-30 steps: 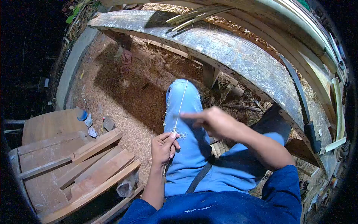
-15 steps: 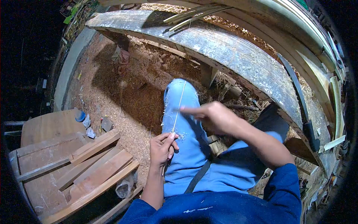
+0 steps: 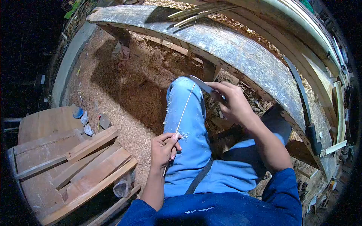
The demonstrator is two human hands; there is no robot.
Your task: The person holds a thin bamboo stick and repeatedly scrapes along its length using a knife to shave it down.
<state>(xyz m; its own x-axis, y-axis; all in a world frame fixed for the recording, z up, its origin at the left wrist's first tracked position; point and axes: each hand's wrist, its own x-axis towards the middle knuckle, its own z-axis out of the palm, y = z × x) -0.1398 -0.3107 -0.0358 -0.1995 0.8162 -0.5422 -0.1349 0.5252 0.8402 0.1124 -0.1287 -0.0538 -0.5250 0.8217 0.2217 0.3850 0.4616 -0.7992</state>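
Observation:
My left hand (image 3: 164, 148) rests by my thigh, thumb and fingers pinched on a thin pale bamboo strip (image 3: 186, 108). The strip runs up along my jeans leg (image 3: 190, 150) toward the knee, and its lower end shows below the hand. Above and right of the knee, my right hand (image 3: 230, 98) is closed around a knife, whose handle is mostly hidden by the fingers. The knife's blade (image 3: 202, 84) points up and left, close to the strip's far end; whether they touch I cannot tell. Fine shavings cling to the jeans near my left hand.
A long worn bench (image 3: 226, 45) curves across the top and right, with several thin strips (image 3: 200, 14) on it. A large dark blade (image 3: 298, 84) lies at its right. At left, wood pieces (image 3: 100, 169) lie on a wooden panel, near a blue cap (image 3: 78, 113). Sawdust covers the ground.
My right hand has moved up and right from over the thigh, and the knife blade now shows clearly. The strip's far end has tilted right. My left hand has barely moved.

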